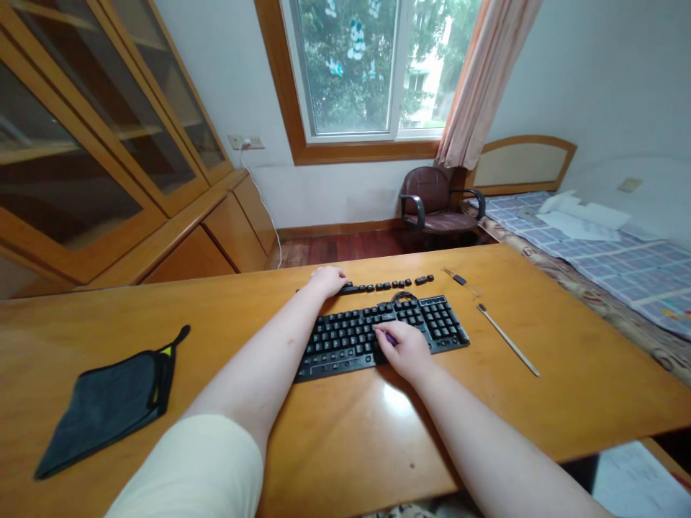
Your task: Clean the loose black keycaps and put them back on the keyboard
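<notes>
A black keyboard (337,338) lies on the wooden desk, many keys in place and some spots along its near side without caps. My right hand (404,349) is closed around a small purple item (390,339), mostly hidden by my fingers, right over the keyboard's middle. Beyond the keyboard runs a row of loose black keycaps (387,285). At that row's left end, my left hand (327,279) rests with fingers bent together against the caps; whatever its fingertips pinch is hidden. A coiled black cable (404,296) sits behind the keyboard.
Right of the keyboard lie a thin brush (507,339) and a small black piece with wire loops (459,279). A folded dark grey cloth (116,392) is on the left. Past the desk (335,446) stand a chair (432,198), a bed (610,244) and a glass-door cabinet (178,180).
</notes>
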Demonstrator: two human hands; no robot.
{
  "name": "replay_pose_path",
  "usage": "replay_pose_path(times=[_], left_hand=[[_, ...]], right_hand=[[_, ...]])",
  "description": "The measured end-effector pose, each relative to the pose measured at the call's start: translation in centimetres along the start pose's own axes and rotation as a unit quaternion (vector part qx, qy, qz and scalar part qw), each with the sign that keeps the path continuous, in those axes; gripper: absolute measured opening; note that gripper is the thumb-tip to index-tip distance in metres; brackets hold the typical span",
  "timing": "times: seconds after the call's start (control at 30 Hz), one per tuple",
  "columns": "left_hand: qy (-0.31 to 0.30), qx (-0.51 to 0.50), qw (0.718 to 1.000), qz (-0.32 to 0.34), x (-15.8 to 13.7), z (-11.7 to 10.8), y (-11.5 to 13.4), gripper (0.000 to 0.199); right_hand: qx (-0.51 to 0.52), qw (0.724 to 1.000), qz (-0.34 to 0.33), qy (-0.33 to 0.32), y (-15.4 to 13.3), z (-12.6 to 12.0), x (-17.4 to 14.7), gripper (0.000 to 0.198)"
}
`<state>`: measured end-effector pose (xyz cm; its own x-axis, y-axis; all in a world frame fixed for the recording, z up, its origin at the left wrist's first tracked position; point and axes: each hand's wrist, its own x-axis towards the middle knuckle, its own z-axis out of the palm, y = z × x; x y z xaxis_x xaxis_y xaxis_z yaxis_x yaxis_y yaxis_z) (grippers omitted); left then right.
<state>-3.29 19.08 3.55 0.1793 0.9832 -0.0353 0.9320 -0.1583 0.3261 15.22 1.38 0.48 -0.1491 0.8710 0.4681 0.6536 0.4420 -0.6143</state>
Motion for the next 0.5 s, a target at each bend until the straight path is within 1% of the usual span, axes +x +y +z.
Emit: replay_pose_path(times=[0.1, 0.27, 0.37, 0.5], left_hand=[[-0.038, 0.002, 0.999, -0.004, 1.1, 1.1, 0.2, 0.021], [-0.067, 0.001, 0.998, -0.005, 2.3, 1.7, 0.5, 0.02], [-0.075, -0.005, 0.997, -0.001, 2.7, 1.9, 1.0, 0.016], [-0.064, -0.006, 0.998, 0.002, 3.2, 2.2, 2.1, 0.008]], right_hand=[[0.007, 1.0, 0.006, 0.0, 0.0, 0.1, 0.1, 0.019], [0.018, 0.999, 0.025, 0.006, 0.0, 0.3, 0.1, 0.018], [0.026, 0.999, 0.035, 0.008, 0.0, 0.4, 0.1, 0.018], [0.034, 0.999, 0.035, 0.007, 0.1, 0.5, 0.1, 0.018]])
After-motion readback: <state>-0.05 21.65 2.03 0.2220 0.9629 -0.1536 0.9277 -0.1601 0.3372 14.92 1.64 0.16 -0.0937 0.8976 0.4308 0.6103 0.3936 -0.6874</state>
